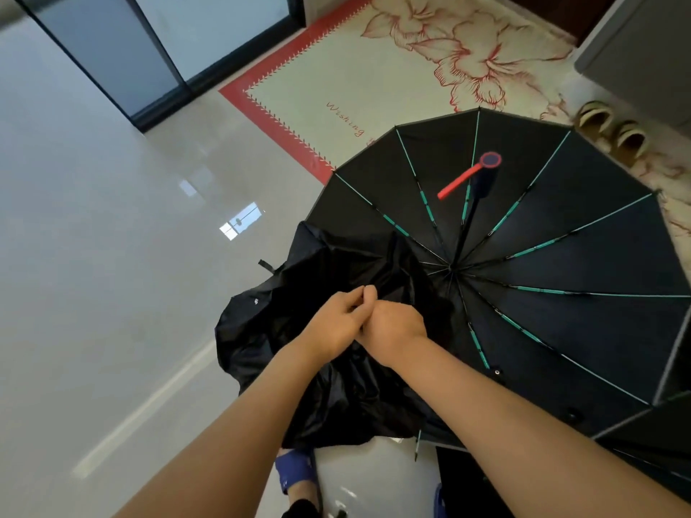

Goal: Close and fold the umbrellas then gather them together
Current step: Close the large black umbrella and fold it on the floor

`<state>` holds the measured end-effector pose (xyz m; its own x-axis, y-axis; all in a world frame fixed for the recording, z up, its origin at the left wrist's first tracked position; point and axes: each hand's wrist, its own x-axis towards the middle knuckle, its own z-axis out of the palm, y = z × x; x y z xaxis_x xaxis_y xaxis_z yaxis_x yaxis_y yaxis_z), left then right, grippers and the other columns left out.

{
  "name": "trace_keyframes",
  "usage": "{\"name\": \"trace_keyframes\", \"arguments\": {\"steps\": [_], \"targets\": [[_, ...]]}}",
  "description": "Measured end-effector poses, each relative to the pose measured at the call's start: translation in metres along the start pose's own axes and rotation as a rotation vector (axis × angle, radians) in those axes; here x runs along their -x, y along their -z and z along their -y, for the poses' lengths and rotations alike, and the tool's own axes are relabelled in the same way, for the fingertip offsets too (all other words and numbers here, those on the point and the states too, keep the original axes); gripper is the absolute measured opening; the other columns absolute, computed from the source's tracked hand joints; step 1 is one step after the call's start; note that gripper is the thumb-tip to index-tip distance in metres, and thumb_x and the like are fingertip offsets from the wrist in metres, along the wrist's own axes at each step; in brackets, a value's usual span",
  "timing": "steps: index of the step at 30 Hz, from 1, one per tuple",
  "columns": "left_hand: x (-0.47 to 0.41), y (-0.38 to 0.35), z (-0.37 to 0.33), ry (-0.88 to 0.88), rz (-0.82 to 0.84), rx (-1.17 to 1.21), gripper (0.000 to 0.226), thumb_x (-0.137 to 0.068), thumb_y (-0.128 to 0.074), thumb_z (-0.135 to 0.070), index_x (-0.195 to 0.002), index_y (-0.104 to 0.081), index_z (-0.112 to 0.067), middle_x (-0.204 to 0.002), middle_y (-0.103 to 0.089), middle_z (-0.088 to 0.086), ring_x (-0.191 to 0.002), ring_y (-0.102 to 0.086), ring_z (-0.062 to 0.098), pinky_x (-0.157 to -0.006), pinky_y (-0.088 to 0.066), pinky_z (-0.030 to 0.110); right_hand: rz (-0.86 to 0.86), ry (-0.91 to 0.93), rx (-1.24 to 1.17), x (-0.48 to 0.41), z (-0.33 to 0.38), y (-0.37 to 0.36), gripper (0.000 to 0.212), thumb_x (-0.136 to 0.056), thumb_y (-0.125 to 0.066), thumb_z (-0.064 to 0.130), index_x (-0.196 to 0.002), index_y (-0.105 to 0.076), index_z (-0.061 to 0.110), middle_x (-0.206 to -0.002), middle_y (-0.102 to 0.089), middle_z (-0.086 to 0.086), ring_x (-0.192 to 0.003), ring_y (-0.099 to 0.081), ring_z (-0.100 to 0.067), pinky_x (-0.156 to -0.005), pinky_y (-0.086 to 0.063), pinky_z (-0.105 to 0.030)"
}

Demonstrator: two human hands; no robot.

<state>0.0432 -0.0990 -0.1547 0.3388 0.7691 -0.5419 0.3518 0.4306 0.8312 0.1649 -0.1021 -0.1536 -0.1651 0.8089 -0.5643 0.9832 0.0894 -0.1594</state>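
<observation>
Fingers of L hand (334, 325) & R hand (393, 328) curl together, gripping crumpled umbrella (269, 330).

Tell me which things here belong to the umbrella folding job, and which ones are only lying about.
Job: crumpled black umbrella, held by left hand and right hand; open umbrella with teal ribs.
Lying about: floral rug; beige slippers.

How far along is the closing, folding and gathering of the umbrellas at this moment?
Done: the collapsed umbrella is down, canopy crumpled, not folded. In hand: left hand and right hand grip it together. Left: the teal-ribbed umbrella lies fully open, upside down; nothing gathered.
</observation>
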Motion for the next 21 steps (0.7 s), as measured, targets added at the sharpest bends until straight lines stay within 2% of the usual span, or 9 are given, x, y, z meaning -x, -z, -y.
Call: {"name": "trace_keyframes", "arguments": {"steps": [3, 6, 8, 10, 12, 14, 16, 19, 21], "targets": [[-0.012, 0.000, 0.026, -0.010, -0.012, -0.071, 0.058, -0.097, -0.043, -0.052, -0.083, -0.050, 0.004, -0.075, -0.051, 0.030, -0.064, -0.047, 0.030, -0.071, -0.046, 0.045, 0.040, -0.019, -0.035, -0.016, 0.002, -0.025, 0.038, -0.101, -0.042, 0.043, -0.122, -0.051, 0.012, -0.084, -0.067, 0.000, -0.074, -0.068, -0.023, -0.062, -0.054, -0.034], [-0.028, 0.007, 0.050, 0.053, -0.065, -0.113, 0.070, -0.096, -0.038, -0.060, -0.081, -0.055, 0.006, -0.082, -0.060, 0.027, -0.071, -0.057, 0.032, -0.081, -0.050, 0.050, -0.016, -0.008, -0.108, -0.038, 0.008, -0.044, 0.042, -0.100, -0.045, 0.037, -0.131, -0.037, 0.010, -0.087, -0.069, -0.002, -0.073, -0.068, -0.023, -0.061, -0.054, -0.035], [-0.040, 0.010, 0.067, 0.101, -0.118, -0.134, 0.067, -0.095, -0.035, -0.060, -0.083, -0.060, 0.001, -0.090, -0.065, 0.021, -0.082, -0.061, 0.031, -0.085, -0.050, 0.046, 0.007, -0.015, -0.109, -0.057, 0.009, -0.058, 0.050, -0.099, -0.046, 0.035, -0.139, -0.028, 0.009, -0.087, -0.069, -0.004, -0.072, -0.068, -0.024, -0.063, -0.056, -0.036], [-0.046, 0.009, 0.087, 0.127, -0.080, -0.171, 0.056, -0.100, -0.036, -0.044, -0.090, -0.062, 0.005, -0.097, -0.066, 0.021, -0.087, -0.061, 0.031, -0.084, -0.049, 0.042, 0.102, -0.040, -0.099, -0.070, 0.007, -0.074, 0.063, -0.099, -0.045, 0.046, -0.145, -0.022, 0.008, -0.094, -0.069, -0.005, -0.078, -0.068, -0.025, -0.070, -0.058, -0.040], [-0.053, 0.006, 0.107, 0.109, -0.034, -0.178, 0.043, -0.098, -0.038, -0.031, -0.097, -0.064, 0.004, -0.095, -0.065, 0.021, -0.083, -0.057, 0.032, -0.079, -0.046, 0.042, 0.099, -0.073, -0.166, -0.077, 0.000, -0.099, 0.066, -0.098, -0.046, 0.050, -0.144, -0.023, 0.010, -0.097, -0.068, -0.003, -0.079, -0.067, -0.024, -0.067, -0.055, -0.038], [-0.062, 0.006, 0.132, 0.085, -0.015, -0.211, 0.035, -0.092, -0.041, -0.025, -0.111, -0.069, -0.015, -0.096, -0.063, 0.008, -0.085, -0.055, 0.018, -0.077, -0.041, 0.034, 0.063, -0.069, -0.211, -0.084, -0.002, -0.118, 0.063, -0.098, -0.050, 0.047, -0.143, -0.024, 0.011, -0.099, -0.067, -0.003, -0.079, -0.065, -0.023, -0.060, -0.047, -0.035], [-0.074, 0.005, 0.154, 0.090, -0.028, -0.307, 0.041, -0.095, -0.044, -0.018, -0.131, -0.062, -0.028, -0.113, -0.057, -0.004, -0.104, -0.052, 0.009, -0.088, -0.035, 0.022, 0.063, -0.070, -0.217, -0.095, -0.004, -0.130, 0.064, -0.098, -0.054, 0.045, -0.142, -0.025, 0.010, -0.102, -0.068, -0.004, -0.079, -0.063, -0.024, -0.057, -0.040, -0.034], [-0.090, 0.006, 0.172, 0.039, -0.093, -0.362, 0.038, -0.097, -0.050, -0.019, -0.131, -0.063, -0.030, -0.111, -0.059, -0.004, -0.104, -0.055, 0.009, -0.086, -0.037, 0.018, 0.044, -0.062, -0.221, -0.117, -0.008, -0.147, 0.059, -0.097, -0.056, 0.041, -0.139, -0.028, 0.010, -0.095, -0.066, -0.002, -0.072, -0.059, -0.021, -0.052, -0.035, -0.032], [-0.104, 0.007, 0.186, 0.014, -0.113, -0.383, 0.031, -0.096, -0.055, -0.024, -0.124, -0.068, -0.030, -0.106, -0.060, -0.005, -0.099, -0.056, 0.009, -0.086, -0.042, 0.019, 0.047, -0.059, -0.223, -0.131, -0.010, -0.161, 0.057, -0.096, -0.056, 0.040, -0.137, -0.030, 0.011, -0.092, -0.064, 0.000, -0.071, -0.058, -0.020, -0.054, -0.039, -0.033]]}}
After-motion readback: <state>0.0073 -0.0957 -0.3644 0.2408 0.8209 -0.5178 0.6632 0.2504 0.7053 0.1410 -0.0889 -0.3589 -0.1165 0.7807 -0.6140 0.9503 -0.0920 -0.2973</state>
